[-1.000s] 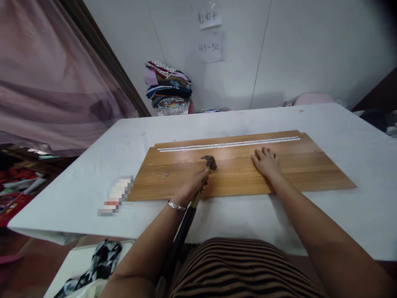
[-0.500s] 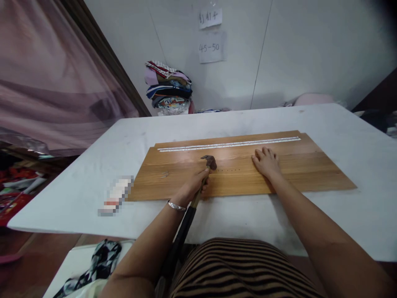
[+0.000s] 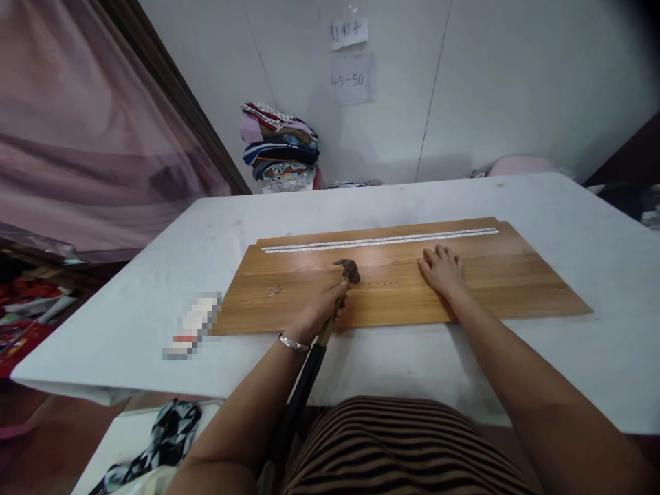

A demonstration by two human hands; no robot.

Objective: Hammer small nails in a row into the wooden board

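Observation:
My left hand (image 3: pixel 326 306) is closed around a claw hammer (image 3: pixel 350 269), gripping it just below the head. The hammer's black handle slants down toward my body. Its head is over a wooden board (image 3: pixel 520 282), at the left end of a row of small dark nail points (image 3: pixel 384 283). Whether the head touches the board I cannot tell. On the board's right half my right hand (image 3: pixel 443 269) rests palm down, fingers spread and holding nothing. Several loose nails (image 3: pixel 273 291) lie on the board left of the hammer.
Two white measuring strips (image 3: pixel 381 240) run along the board's far part. The board lies on a white-covered table (image 3: pixel 170 275). A blurred-out object (image 3: pixel 196 324) lies by its left corner. Folded cloths (image 3: pixel 281 144) are stacked against the wall; a white stool (image 3: pixel 118 440) with patterned cloth stands lower left.
Both hands and the hammer keep almost the same place. The view has shifted only very slightly.

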